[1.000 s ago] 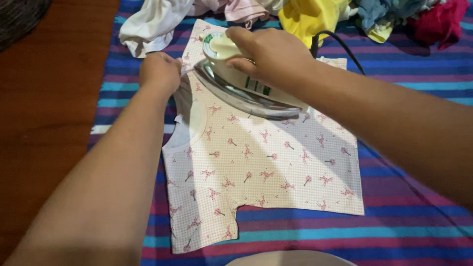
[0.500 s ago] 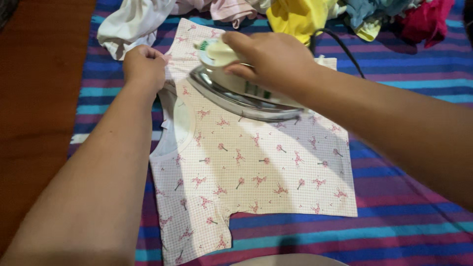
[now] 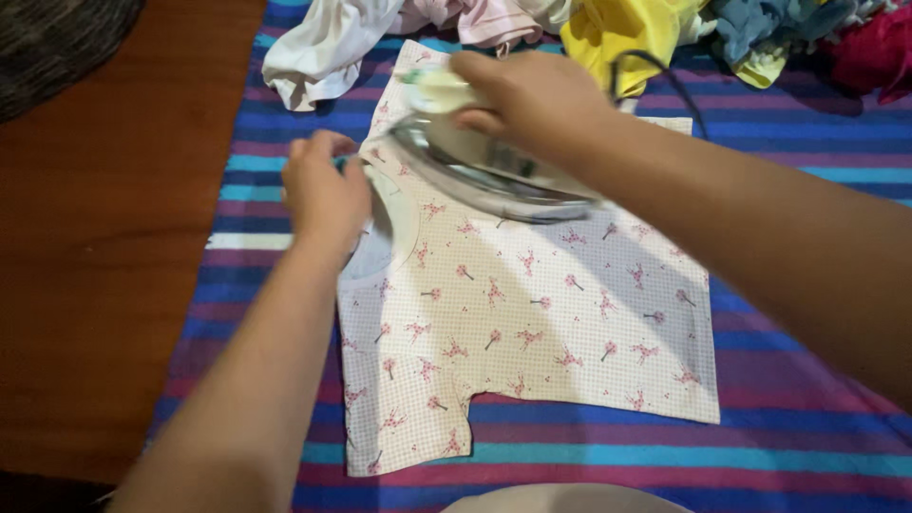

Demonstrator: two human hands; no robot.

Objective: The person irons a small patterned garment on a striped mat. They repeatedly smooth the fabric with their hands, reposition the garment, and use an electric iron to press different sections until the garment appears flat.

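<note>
A small white garment (image 3: 532, 323) with a pink tree print lies flat on a striped cloth (image 3: 779, 152). My right hand (image 3: 532, 95) grips the handle of a clothes iron (image 3: 484, 166), whose metal soleplate rests on the garment's upper part. My left hand (image 3: 323, 195) presses down on the garment's left edge beside the iron, fingers curled on the fabric. The iron's dark cord (image 3: 655, 71) runs up behind my right wrist.
A heap of crumpled clothes lies along the far edge: white (image 3: 313, 47), pink (image 3: 494, 19), yellow (image 3: 627, 28), blue (image 3: 760, 28) and red (image 3: 874, 47). Brown wooden floor (image 3: 104, 237) is at the left. A pale rounded object (image 3: 570, 499) shows at the bottom edge.
The view has shifted, so everything sits a little differently in frame. My left hand has slid slightly down the garment's left edge; the iron stays on the upper part.
</note>
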